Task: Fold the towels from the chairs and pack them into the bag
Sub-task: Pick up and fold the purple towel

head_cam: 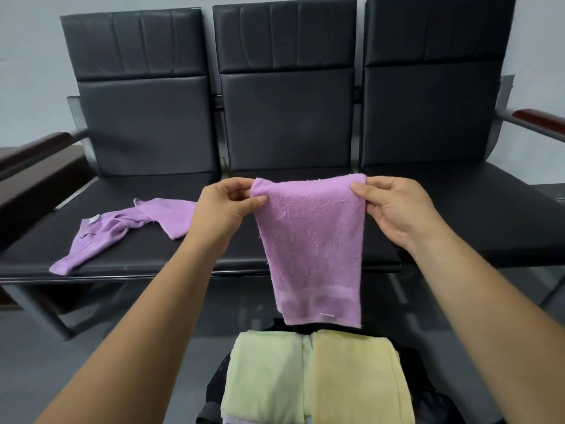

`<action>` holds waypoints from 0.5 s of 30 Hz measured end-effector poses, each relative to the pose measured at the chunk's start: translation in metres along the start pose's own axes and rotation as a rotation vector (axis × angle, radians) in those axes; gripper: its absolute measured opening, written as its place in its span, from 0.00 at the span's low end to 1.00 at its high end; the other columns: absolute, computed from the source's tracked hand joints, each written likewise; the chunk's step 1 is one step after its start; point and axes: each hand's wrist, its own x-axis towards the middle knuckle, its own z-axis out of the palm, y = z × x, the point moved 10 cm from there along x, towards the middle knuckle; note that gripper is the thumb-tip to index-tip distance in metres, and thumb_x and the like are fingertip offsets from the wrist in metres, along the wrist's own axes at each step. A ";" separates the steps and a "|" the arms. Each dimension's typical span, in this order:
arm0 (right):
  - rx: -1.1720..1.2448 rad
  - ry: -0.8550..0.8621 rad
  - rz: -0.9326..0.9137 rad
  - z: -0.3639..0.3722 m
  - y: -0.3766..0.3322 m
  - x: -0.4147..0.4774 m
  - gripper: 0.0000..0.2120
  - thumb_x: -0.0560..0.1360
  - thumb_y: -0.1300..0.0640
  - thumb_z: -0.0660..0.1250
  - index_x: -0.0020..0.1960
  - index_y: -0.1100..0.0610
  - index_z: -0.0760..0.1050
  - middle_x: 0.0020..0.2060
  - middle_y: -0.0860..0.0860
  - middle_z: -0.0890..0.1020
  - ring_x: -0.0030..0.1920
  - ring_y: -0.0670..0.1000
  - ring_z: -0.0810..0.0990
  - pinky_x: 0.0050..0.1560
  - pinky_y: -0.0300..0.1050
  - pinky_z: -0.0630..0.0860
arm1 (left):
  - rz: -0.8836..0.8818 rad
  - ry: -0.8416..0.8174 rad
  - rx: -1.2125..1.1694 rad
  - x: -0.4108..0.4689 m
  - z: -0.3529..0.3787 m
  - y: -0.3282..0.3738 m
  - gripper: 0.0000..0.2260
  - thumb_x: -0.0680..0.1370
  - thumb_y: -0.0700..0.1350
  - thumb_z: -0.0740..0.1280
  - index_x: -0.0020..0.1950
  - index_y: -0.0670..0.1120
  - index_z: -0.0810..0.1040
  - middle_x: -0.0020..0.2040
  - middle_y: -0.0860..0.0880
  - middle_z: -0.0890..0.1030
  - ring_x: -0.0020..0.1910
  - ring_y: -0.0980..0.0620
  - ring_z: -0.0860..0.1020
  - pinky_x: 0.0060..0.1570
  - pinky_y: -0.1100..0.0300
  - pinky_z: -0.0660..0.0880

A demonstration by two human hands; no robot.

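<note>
Two folded towels, a green towel [266, 377] and a yellow towel [354, 377], already lie side by side in the black bag [214, 391], directly below the grips. The left grip [226, 206] and the right grip [394, 209] each pinch an upper corner of a purple towel [308, 240]. It hangs between them as a narrow strip that appears doubled over, its lower hem just above the bag. It probably needs one more fold before it goes in. Out to the left of the left grip, a second purple towel [122, 228] lies crumpled on the chair seat [171, 255]. I judge the job a little past halfway: two packed, one in hand, one not yet folded.
</note>
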 end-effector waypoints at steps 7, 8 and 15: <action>-0.279 0.154 -0.091 -0.014 -0.017 0.028 0.04 0.75 0.57 0.76 0.50 0.53 0.85 0.48 0.49 0.87 0.51 0.49 0.84 0.49 0.42 0.79 | -0.053 0.065 -0.111 0.024 0.005 -0.009 0.05 0.75 0.38 0.76 0.49 0.43 0.85 0.44 0.48 0.86 0.44 0.58 0.82 0.51 0.64 0.78; -0.295 0.159 -0.080 -0.015 -0.018 0.042 0.06 0.75 0.56 0.76 0.51 0.53 0.85 0.50 0.49 0.87 0.54 0.50 0.84 0.53 0.45 0.79 | -0.066 0.057 -0.128 0.033 0.007 -0.010 0.04 0.75 0.39 0.76 0.49 0.44 0.85 0.46 0.47 0.87 0.47 0.55 0.83 0.56 0.60 0.79; -0.253 0.188 -0.044 0.008 -0.063 0.140 0.06 0.72 0.60 0.78 0.47 0.55 0.83 0.49 0.53 0.86 0.52 0.54 0.85 0.53 0.49 0.82 | -0.061 0.087 -0.155 0.136 0.014 0.020 0.04 0.76 0.40 0.74 0.51 0.46 0.85 0.45 0.49 0.87 0.48 0.47 0.86 0.48 0.54 0.83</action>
